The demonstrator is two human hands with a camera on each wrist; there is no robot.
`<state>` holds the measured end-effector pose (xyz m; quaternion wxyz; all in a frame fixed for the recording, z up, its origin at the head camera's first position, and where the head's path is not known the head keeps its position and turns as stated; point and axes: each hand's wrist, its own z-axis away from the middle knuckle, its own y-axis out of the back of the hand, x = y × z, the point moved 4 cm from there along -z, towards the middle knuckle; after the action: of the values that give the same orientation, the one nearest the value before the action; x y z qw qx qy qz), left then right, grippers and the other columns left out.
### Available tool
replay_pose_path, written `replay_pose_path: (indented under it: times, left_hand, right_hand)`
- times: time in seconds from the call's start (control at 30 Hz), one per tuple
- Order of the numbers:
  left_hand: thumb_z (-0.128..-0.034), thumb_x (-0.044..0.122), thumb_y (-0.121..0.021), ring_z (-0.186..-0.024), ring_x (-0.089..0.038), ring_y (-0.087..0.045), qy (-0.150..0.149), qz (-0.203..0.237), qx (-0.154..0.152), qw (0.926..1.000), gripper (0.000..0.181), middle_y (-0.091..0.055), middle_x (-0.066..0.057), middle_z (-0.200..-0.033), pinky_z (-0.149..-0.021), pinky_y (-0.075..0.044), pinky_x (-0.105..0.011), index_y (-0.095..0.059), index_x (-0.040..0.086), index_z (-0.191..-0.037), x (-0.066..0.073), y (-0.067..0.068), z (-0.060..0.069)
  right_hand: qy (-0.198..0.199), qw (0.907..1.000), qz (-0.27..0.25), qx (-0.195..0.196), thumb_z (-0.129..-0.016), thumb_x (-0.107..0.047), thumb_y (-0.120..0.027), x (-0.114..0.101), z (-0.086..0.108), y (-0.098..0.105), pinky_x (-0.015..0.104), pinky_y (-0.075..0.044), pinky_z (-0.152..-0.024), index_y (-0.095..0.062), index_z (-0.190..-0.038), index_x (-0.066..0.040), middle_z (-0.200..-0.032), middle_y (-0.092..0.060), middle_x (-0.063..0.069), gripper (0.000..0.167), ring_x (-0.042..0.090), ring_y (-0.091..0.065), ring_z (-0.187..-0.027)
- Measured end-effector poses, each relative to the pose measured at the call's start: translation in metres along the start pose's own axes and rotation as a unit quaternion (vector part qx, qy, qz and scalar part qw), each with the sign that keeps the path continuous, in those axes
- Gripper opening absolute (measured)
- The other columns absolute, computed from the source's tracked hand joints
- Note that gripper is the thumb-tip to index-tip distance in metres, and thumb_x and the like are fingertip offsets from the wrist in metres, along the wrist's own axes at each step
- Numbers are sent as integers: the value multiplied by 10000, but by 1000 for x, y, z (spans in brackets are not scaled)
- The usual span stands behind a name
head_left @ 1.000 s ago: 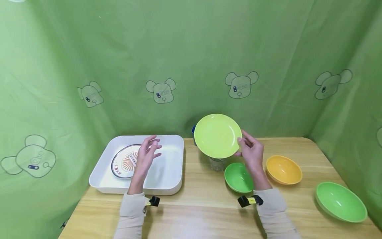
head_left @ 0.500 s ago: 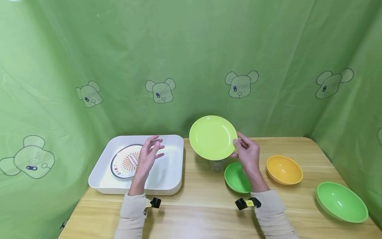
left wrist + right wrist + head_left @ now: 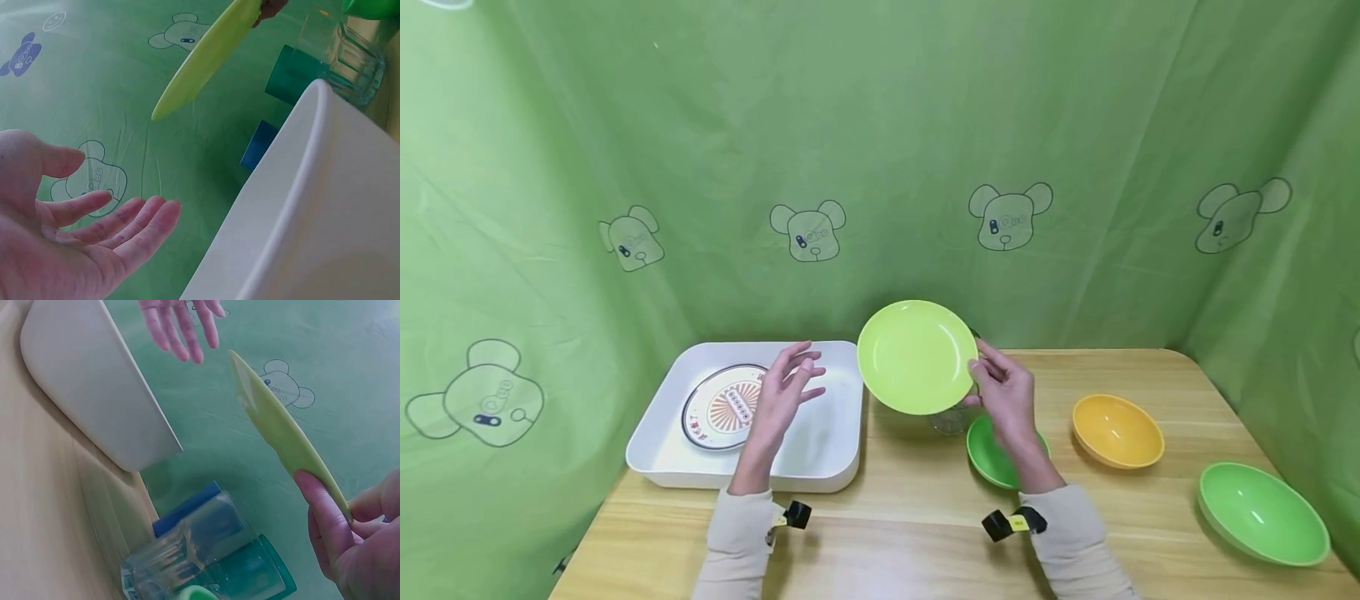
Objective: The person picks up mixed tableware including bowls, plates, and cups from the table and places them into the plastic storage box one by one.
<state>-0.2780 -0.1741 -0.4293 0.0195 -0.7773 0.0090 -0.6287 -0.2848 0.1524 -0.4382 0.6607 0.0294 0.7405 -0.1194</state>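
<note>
A yellow-green plate (image 3: 917,357) is raised above the table, tilted, its inner face toward the head camera. My right hand (image 3: 1006,396) pinches its right edge between thumb and fingers; the right wrist view shows the plate (image 3: 284,437) edge-on. My left hand (image 3: 786,392) hovers over the white tub (image 3: 662,454), fingers spread and slightly bent, with nothing in it. In the left wrist view that hand (image 3: 94,231) is palm up, apart from the plate (image 3: 209,59). A white plate (image 3: 718,408) with a red sunburst print lies in the tub, partly behind my left hand.
Behind the raised plate stand a clear glass (image 3: 187,550), a teal cup (image 3: 250,575) and a blue object (image 3: 187,509). A green bowl (image 3: 992,454) is under my right forearm. An orange bowl (image 3: 1117,431) and another green bowl (image 3: 1262,512) sit to the right. Green curtains surround the table.
My right hand has carried the yellow-green plate leftward and slightly down, to beside the tub's right rim. My left hand has shifted slightly right, its fingers still spread.
</note>
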Motion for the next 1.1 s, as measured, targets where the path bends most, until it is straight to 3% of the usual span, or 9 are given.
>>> replay_pose_path:
  times: [0.17,0.53,0.83,1.1]
  left_hand:
    - [-1079,139,-528,-1210,-455,-594,-47,59,-89,9999,418,-546,-287,-1388,-944,-594,-490,-471,-16,-1463,2,-6,1]
    - [-1066,132,-556,-1200,-419,-607,167,262,-407,9987,478,-524,-303,-1399,-927,-604,-464,-430,1,-1508,-2,-24,4]
    - [-1051,140,-583,-1192,-355,-633,324,253,-496,9979,536,-544,-267,-1382,-874,-625,-442,-403,5,-1538,-5,-32,6]
    - [-1010,60,-615,-1015,-231,-696,441,287,-460,9976,547,-570,-262,-1337,-768,-650,-400,-435,25,-1525,-7,-35,7]
  right_hand:
    - [-49,10000,-45,-70,-1000,-8,-623,2,3,-4,250,-618,-560,-578,-1431,-17,-1052,-700,108,433,112,-688,-696]
    - [-20,9996,48,-279,-1015,-43,-622,3,10,-13,253,-625,-592,-568,-1449,-47,-1208,-656,270,437,122,-713,-776]
    - [-85,9993,36,-374,-1014,-39,-621,4,15,-20,244,-621,-592,-561,-1456,-50,-1234,-643,280,446,119,-718,-785]
    - [-77,9988,-87,-483,-1014,-12,-608,6,20,-27,263,-630,-605,-548,-1464,-39,-1236,-648,282,455,127,-731,-803]
